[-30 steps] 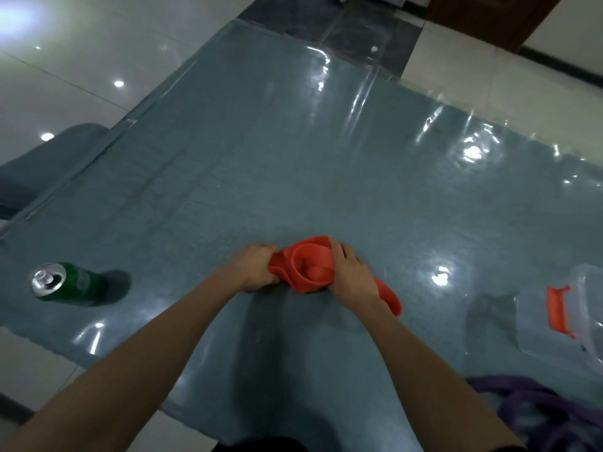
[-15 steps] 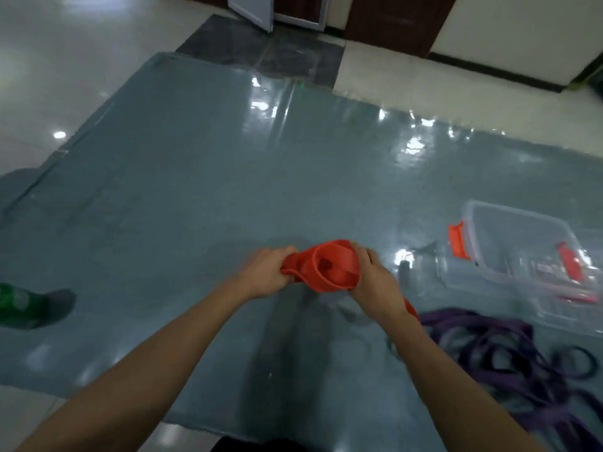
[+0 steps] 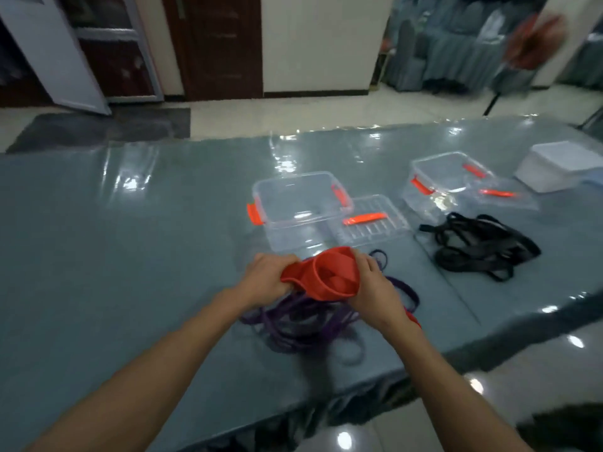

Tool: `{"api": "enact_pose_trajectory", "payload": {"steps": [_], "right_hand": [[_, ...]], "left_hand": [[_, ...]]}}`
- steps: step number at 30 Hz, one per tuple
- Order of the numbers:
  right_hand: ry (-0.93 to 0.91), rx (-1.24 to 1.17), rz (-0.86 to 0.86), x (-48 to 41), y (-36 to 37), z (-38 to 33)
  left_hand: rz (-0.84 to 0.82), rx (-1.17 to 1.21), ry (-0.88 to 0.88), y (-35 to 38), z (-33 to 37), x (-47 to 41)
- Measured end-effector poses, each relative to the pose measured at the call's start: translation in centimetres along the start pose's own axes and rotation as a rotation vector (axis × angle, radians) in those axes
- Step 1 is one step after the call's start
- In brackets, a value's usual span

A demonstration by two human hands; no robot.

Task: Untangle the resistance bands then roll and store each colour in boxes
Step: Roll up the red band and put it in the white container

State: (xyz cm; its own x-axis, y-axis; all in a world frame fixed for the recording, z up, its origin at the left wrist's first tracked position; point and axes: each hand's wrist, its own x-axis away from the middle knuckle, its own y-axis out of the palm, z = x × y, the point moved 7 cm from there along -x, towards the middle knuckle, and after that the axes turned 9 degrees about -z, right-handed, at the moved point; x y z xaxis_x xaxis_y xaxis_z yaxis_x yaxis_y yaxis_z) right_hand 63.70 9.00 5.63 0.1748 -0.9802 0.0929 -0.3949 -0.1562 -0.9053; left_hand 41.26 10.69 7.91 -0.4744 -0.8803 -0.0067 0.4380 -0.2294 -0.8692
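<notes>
Red resistance band (image 3: 329,277), coiled into a loose roll, is held above the purple bands (image 3: 293,324), near the nearest open clear box (image 3: 261,194). Left hand (image 3: 266,282) and right hand (image 3: 375,288) each grip it with curled fingers. It has been carried rightward within the last second; boxing appears imminent.

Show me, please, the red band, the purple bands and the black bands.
red band (image 3: 323,277): head view, middle of the roll.
purple bands (image 3: 293,321): head view, strands at the heap's middle.
black bands (image 3: 479,246): head view, centre of the tangle.
</notes>
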Motion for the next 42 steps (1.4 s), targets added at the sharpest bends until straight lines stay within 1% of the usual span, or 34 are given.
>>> {"api": "enact_pose_trajectory", "payload": {"steps": [6,10,16,22,26,34,39,42], "right_hand": [[0.138,-0.1,0.106,6.8,-6.2,10.6],[0.27,-0.061,0.192,10.8,-9.1,16.6],[0.385,-0.038,0.217,13.5,-12.6,24.6],[0.492,-0.055,0.306,13.8,-17.5,31.3],[0.581,-0.066,0.38,15.2,-20.0,35.7],[0.779,-0.148,0.425,21.4,-21.3,45.5],[0.853,-0.172,0.444,25.0,-22.6,52.8],[0.878,-0.191,0.483,27.2,-24.5,57.2]], "left_hand": [[-0.069,-0.04,0.198,3.8,12.7,-6.6],[-0.119,-0.062,0.325,6.8,19.4,-10.7],[-0.199,0.009,0.418,11.5,26.4,-17.2],[-0.218,0.053,0.513,14.9,31.7,-24.8],[-0.264,0.066,0.575,17.5,36.2,-29.6],[-0.466,0.076,0.725,25.7,46.6,-33.9],[-0.547,0.022,0.786,30.9,54.2,-36.7],[-0.565,-0.028,0.817,33.5,59.5,-38.9]]}}
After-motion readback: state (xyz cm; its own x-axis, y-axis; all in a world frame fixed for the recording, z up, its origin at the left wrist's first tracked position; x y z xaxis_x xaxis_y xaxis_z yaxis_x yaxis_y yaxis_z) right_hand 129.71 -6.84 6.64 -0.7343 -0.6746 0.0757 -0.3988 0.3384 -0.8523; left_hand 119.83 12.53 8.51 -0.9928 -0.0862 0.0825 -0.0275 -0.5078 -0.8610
